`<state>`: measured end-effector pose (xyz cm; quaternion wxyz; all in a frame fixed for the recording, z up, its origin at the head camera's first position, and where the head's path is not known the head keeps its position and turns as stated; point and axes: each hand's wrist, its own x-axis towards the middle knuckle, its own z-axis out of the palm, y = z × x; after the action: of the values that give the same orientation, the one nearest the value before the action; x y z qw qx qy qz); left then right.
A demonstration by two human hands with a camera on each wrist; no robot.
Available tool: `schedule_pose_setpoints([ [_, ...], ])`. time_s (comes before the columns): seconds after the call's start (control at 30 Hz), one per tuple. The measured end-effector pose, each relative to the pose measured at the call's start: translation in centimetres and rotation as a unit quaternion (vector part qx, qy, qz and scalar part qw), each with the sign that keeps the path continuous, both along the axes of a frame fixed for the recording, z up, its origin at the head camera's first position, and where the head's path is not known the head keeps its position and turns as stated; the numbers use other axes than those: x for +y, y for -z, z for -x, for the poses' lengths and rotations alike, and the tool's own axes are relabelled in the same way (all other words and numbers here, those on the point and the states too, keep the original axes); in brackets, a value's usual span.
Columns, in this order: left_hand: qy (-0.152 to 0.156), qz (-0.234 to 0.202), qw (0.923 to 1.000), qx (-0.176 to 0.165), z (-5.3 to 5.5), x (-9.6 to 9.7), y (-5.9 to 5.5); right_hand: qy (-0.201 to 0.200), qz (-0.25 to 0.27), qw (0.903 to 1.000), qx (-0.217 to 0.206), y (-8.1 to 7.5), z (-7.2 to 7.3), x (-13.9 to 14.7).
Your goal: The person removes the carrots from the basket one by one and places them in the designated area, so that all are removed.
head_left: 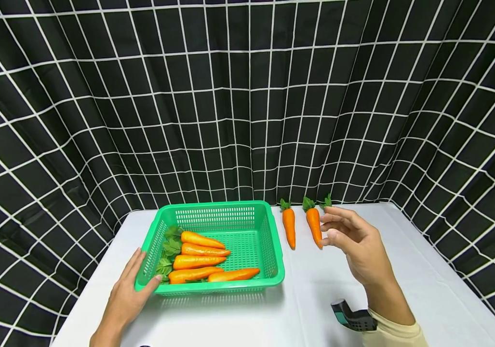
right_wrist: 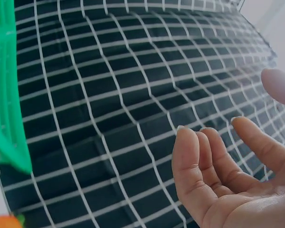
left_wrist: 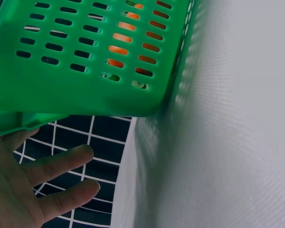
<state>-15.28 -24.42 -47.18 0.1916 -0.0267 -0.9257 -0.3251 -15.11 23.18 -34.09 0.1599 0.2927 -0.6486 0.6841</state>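
Note:
A green plastic basket [head_left: 217, 286] holds several carrots [head_left: 201, 250] with leafy green tops toward its left wall. My left hand [head_left: 125, 289] rests at the basket's front left corner, thumb on the rim and the other fingers along the outside. In the left wrist view two of its fingers [left_wrist: 69, 199] stretch out straight, apart from each other. My right hand [head_left: 357, 246] hovers right of the basket, fingers loosely bent, nothing between them. Beside it lie a carrot [head_left: 288, 226] and a second carrot [head_left: 314, 225], partly overlapped by the fingertips. Green leaves [head_left: 327, 201] show behind the hand; whatever they belong to is hidden.
The basket and loose carrots stand on a white-covered table [head_left: 212, 323]. A black curtain with a white grid [head_left: 238, 106] hangs behind and along both sides. A dark strap device [head_left: 353, 315] sits on my right wrist.

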Motion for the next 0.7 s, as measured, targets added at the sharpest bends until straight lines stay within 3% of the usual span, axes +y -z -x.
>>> schedule_pose_setpoints([
  [0.3,-0.001,0.002,1.0000,0.000,0.0,-0.1,0.0,-0.061,-0.026,0.9976,0.020,-1.6,2.5,-3.9],
  [0.7,0.001,-0.004,1.0000,0.004,-0.1,-0.1,0.2,-0.154,-0.069,0.9857,0.004,-2.0,6.2,-7.6],
])
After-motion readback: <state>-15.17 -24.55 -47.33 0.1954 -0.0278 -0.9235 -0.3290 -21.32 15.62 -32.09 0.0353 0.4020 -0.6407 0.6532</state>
